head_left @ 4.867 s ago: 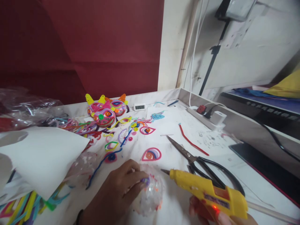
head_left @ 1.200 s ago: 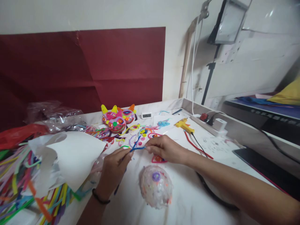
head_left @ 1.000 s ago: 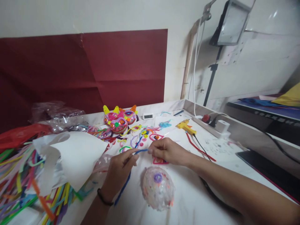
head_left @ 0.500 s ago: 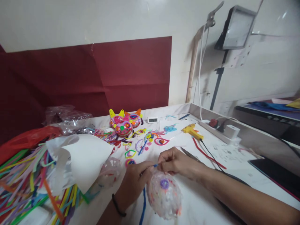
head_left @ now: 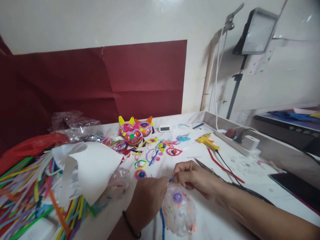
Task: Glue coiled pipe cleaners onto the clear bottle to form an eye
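Observation:
Both hands are closed on a blue pipe cleaner [head_left: 162, 221]. My left hand [head_left: 149, 196], with a black band at the wrist, pinches it, and its long end hangs down below that hand. My right hand [head_left: 188, 176] pinches the short upper end, close to the left fingertips. Just beneath the fingers lies a clear, lumpy oval [head_left: 180, 215] with a purple round piece [head_left: 177, 197] on top and flecks of red and orange. Whether the fingers touch the oval is hard to see. A pink and blue disc [head_left: 140, 174] lies beyond my left hand.
Colourful pipe cleaners [head_left: 27, 196] and white paper [head_left: 97, 170] fill the left side. Decorated animal heads [head_left: 133, 136] sit at the back. A yellow glue gun [head_left: 207, 141], scissors [head_left: 206, 167], a phone [head_left: 297, 190] and a power strip [head_left: 233, 141] are on the right.
My left hand has turned over the blue pipe cleaner, its back now facing up more. The two hands stay close together. The whole view has shifted slightly.

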{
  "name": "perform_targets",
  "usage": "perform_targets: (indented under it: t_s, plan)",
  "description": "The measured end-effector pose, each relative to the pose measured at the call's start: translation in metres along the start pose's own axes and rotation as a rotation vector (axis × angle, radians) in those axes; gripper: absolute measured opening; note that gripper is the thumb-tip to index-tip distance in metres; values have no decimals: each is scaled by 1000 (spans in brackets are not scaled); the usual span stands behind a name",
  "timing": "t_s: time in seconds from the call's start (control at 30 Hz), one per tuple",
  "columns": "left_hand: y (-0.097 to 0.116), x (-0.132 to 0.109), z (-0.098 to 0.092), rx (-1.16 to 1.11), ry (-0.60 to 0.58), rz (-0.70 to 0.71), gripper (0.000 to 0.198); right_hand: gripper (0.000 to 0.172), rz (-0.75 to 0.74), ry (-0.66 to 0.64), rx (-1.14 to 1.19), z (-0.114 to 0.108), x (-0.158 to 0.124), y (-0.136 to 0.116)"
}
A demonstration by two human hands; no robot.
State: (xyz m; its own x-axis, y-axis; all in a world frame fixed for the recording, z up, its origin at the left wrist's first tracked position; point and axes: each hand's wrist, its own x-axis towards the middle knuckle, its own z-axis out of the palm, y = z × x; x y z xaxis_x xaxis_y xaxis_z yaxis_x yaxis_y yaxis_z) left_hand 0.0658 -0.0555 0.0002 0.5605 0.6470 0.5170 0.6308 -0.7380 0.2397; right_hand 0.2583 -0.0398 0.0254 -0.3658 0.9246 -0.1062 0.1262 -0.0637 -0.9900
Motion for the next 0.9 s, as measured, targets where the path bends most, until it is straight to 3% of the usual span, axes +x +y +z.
perform_targets:
  t_s: [0.13, 0.27, 0.4, 0.57, 0.73, 0.9]
  plan:
    - [2, 1, 0, -20, -16, -15, 25, 7, -203, 50, -276, 0, -4, 0]
    - [3, 3, -1, -126, -37, -81, 28, 15, -474, 74, -536, 4, -13, -11]
    - [5, 6, -8, -244, -16, -184, 36, 21, -608, 39, -608, 4, -13, -19]
    - [9, 8, -15, -389, 2, -277, 35, 13, -481, 29, -392, 0, -5, -16]
    - [10, 8, -14, -472, -3, -321, 33, 35, -292, -49, -129, 0, -3, -6]
    - [10, 9, -13, -512, -21, -338, 33, 35, -252, -5, -46, 2, -5, -5]
